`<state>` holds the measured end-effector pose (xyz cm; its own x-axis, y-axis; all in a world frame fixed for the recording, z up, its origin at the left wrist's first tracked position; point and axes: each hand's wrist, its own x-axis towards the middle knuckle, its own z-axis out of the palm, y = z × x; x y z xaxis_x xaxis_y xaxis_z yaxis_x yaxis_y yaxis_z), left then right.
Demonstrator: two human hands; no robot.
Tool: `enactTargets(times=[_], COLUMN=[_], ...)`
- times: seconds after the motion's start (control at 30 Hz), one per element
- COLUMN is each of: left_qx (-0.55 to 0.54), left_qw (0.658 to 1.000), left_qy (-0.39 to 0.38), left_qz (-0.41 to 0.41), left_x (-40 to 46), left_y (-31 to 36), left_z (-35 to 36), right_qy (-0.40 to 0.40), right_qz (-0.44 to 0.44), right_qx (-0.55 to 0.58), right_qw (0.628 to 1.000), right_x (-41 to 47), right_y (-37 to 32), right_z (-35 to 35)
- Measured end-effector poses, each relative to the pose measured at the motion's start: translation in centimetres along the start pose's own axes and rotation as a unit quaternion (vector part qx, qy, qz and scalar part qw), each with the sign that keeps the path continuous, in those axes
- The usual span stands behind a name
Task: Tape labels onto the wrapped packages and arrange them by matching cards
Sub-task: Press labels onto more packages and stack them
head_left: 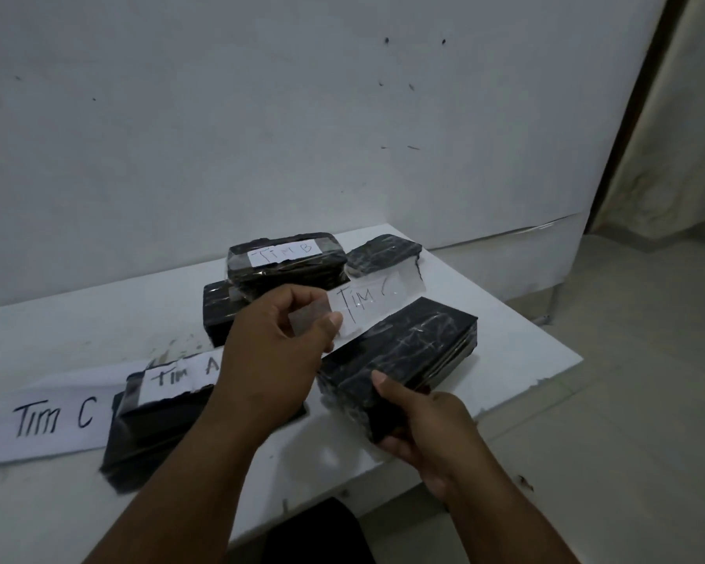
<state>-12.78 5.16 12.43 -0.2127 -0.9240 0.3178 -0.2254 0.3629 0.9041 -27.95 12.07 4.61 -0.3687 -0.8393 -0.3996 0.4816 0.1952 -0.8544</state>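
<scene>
**A "Tim C" label is held over a black package**

A paper label (365, 305) with clear tape on it is pinched by the left hand (273, 348). "Tim C" is written on it, though the last letter is hard to read. The label is held in the air, just above the far left edge of a black wrapped package (408, 352).

That package is gripped at its near end by the right hand (420, 425). The thumb is laid on top and the fingers are curled under it. The package is tilted, with its far end on the white tabletop (517, 339).

Another black package (155, 421) is seen near the left. A label (176, 378) with "Tim A" is stuck on it. Beside it, on the left, a white card (45, 417) with "Tim C" is laid flat on the tabletop.

Farther back, a package with a "Tim B" label (285, 260) is stacked on another black package (220, 311). One more black package (383, 254) is seen just to the right of it, close to the white wall (261, 116).
</scene>
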Motion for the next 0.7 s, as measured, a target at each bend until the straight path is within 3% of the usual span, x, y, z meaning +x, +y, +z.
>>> enactTargets(times=[0.2,0.4,0.57,0.63,0.7], left_qx=[0.001,-0.034,-0.063,-0.077,-0.090], left_qw=[0.999,0.997,0.993,0.991,0.988], left_qy=[-0.023,-0.035,-0.051,-0.057,-0.060], left_qz=[-0.025,-0.056,-0.086,-0.097,-0.106], left_x=[-1.3,-1.4,-1.2,-1.1,-1.0], left_y=[-1.1,-1.4,-1.9,-2.0,-1.9], left_z=[-0.1,0.1,0.5,0.6,0.7], right_qy=[-0.002,-0.036,0.023,0.053,0.031], right_qz=[-0.034,0.035,-0.064,-0.109,-0.098], right_qx=[-0.028,-0.179,-0.339,-0.293,-0.162], right_qw=[0.999,0.983,0.938,0.948,0.981], right_x=[-0.8,-2.1,-2.8,-2.3,-1.2], right_y=[1.0,-0.3,-2.5,-3.8,-4.8], right_z=[1.1,0.2,-1.2,-1.4,-1.6])
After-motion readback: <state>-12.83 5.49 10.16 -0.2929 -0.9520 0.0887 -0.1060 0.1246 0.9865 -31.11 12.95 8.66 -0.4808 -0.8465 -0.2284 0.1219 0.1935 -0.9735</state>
